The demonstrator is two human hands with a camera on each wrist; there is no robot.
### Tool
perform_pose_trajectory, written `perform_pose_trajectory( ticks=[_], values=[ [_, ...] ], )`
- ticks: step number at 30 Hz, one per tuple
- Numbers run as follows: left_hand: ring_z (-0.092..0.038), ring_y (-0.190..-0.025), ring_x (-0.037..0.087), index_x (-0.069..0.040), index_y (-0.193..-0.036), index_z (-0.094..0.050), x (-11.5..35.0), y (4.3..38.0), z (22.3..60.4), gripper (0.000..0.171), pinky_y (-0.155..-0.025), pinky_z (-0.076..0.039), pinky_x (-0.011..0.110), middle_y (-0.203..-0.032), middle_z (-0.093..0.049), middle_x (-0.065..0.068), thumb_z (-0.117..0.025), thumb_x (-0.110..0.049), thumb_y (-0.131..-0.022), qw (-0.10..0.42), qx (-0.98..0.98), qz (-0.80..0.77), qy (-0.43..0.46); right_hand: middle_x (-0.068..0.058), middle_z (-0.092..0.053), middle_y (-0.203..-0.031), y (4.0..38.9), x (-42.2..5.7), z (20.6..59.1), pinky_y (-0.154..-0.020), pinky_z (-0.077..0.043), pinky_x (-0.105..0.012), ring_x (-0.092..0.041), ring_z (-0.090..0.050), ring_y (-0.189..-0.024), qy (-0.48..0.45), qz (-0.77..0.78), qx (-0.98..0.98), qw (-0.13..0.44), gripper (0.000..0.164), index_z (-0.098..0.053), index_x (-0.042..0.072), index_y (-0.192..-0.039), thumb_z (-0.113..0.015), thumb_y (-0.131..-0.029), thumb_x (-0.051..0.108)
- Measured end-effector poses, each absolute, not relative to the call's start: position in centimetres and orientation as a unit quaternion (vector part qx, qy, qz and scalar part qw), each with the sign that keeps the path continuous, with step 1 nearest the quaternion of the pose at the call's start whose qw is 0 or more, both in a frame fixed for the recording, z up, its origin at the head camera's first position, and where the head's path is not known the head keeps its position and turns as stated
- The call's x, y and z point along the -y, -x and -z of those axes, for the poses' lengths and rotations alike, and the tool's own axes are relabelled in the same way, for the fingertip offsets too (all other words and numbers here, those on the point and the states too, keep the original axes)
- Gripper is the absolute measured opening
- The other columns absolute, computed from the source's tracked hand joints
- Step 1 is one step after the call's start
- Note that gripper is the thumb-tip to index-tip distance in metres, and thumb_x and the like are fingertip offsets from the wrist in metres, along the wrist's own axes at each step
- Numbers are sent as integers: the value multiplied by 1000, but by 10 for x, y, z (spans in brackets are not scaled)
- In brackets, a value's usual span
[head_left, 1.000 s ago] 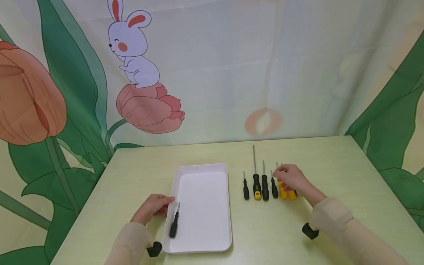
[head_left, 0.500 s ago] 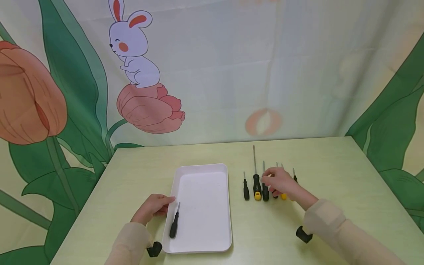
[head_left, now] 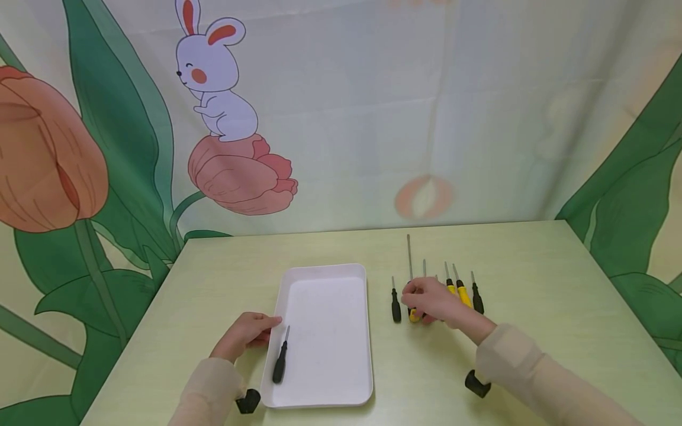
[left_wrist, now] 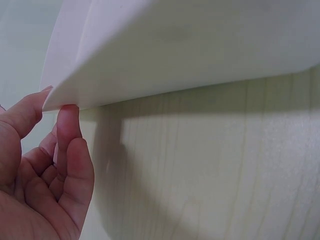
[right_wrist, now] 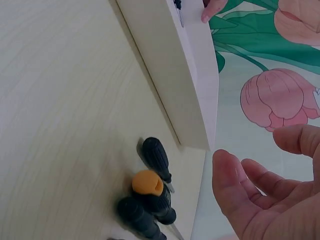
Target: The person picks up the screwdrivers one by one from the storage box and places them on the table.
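My left hand (head_left: 247,334) pinches the left rim of a white tray (head_left: 325,343), thumb above and fingertips beneath in the left wrist view. Inside the tray, by its left wall, lies a small black screwdriver (head_left: 279,365). Over a row of screwdrivers to the tray's right hangs my right hand (head_left: 436,300), its fingers loosely bent and holding nothing. It partly hides a long black screwdriver with a yellow handle end (right_wrist: 147,183) and the black ones beside it. A short black screwdriver (head_left: 396,309) lies just left of its fingertips.
Right of my right hand, yellow-handled screwdrivers (head_left: 463,293) and a black screwdriver (head_left: 478,302) continue the row on the pale wooden table (head_left: 554,296). A printed curtain (head_left: 341,118) hangs behind the table's far edge.
My right hand has moved left along the row, from above the yellow screwdrivers to the long black-and-yellow one, uncovering those at the right. The left hand and tray have stayed put.
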State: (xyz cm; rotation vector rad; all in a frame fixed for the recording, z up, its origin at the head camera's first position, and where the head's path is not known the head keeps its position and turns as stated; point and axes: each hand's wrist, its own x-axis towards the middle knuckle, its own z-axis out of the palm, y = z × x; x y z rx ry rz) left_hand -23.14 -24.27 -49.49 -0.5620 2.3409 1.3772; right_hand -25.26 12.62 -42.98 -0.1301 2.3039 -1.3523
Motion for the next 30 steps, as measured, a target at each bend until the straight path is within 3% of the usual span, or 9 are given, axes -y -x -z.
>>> perform_pose_trajectory(
  ticks=[6,14,30],
  values=[
    [-48,-57,10,-2,-81,-60,243,231,496,26,-56,-44,22,-61,-51,-2,-63,-28,-80,181,-829,-490,198,-9,-55,-88,248,-113,432,-54,-48,-29,-23,-55,-67,40,494,-833,244,23,-55,4,-101,-56,-83,18],
    [-48,-56,10,-3,-79,-60,243,231,498,25,-56,-45,22,-60,-51,-1,-63,-27,-80,178,-829,-493,198,-14,-58,-87,241,-100,434,-56,-50,-31,-20,-56,-66,67,518,-811,265,23,-55,1,-100,-55,-83,16],
    [-49,-56,10,-3,-80,-61,242,232,496,23,-56,-45,22,-59,-50,-3,-62,-26,-81,179,-830,-488,202,-10,-57,-85,232,-64,441,-53,-50,-29,-19,-57,-65,93,526,-791,298,23,-55,1,-98,-58,-81,16]
  ],
)
